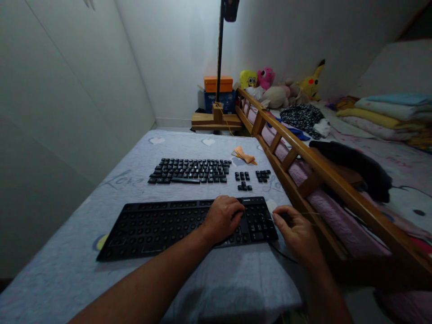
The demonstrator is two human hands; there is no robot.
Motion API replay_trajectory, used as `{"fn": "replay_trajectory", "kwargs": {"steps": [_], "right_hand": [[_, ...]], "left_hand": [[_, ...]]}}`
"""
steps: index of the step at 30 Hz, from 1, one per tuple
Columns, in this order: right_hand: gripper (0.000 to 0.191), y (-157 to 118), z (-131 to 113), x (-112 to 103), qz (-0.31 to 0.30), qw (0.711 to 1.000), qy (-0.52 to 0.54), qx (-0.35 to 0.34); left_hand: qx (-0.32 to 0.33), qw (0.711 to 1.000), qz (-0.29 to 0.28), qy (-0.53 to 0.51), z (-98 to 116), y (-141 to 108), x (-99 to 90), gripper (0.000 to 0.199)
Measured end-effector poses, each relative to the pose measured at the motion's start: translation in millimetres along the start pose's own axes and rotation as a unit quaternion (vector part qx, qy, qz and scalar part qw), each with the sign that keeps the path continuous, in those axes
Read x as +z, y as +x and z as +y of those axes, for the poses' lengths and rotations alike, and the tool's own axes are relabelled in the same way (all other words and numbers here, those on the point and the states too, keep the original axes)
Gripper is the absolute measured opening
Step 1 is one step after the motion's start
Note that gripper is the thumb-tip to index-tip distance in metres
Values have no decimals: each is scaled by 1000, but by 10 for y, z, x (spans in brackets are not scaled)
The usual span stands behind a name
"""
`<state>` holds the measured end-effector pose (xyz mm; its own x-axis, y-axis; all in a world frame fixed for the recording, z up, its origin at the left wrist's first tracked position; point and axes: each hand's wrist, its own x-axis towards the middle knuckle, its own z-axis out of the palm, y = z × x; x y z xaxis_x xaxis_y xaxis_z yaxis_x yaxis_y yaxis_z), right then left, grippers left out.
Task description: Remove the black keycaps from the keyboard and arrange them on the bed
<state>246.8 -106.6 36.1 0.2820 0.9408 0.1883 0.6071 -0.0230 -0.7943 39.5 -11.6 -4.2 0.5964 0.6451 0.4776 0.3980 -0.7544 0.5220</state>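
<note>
A black keyboard (155, 225) lies across the table, most of its keycaps off, with some caps in place at its right end. My left hand (223, 219) rests on the keyboard's right half, fingers curled; what they hold, if anything, is hidden. Just off the keyboard's right edge, my right hand (297, 227) is pinched around a thin wire tool (308, 213). Loose black keycaps (191, 171) are laid out in rows behind the keyboard, with smaller groups (242, 176) to the right. An orange cloth piece (243, 155) lies farther back.
The table has a pale patterned cloth (124, 184). A wooden bed rail (300, 155) runs along its right side, with bedding and plush toys beyond. Behind the table stand a wooden base (216, 120) with a pole and an orange box (218, 84). A black cable (283, 255) leaves the keyboard's right front.
</note>
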Motion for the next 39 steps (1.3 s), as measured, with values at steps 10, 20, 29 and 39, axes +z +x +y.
{"fn": "replay_trajectory", "kwargs": {"steps": [10,20,29,39], "right_hand": [[20,-71,25,116,5,997,-42,-68],[16,-102,23,141,9,992,-33,-124],[16,-124,29,121,15,990,-17,-138],[18,-181,10,194,50,994,-2,-96]], "left_hand": [[-2,1000,-14,5,1,1,-2,11],[5,1000,-5,8,2,-4,0,11],[9,1000,-1,6,-10,-6,10,11],[5,1000,-3,4,-4,-3,-2,12]]}}
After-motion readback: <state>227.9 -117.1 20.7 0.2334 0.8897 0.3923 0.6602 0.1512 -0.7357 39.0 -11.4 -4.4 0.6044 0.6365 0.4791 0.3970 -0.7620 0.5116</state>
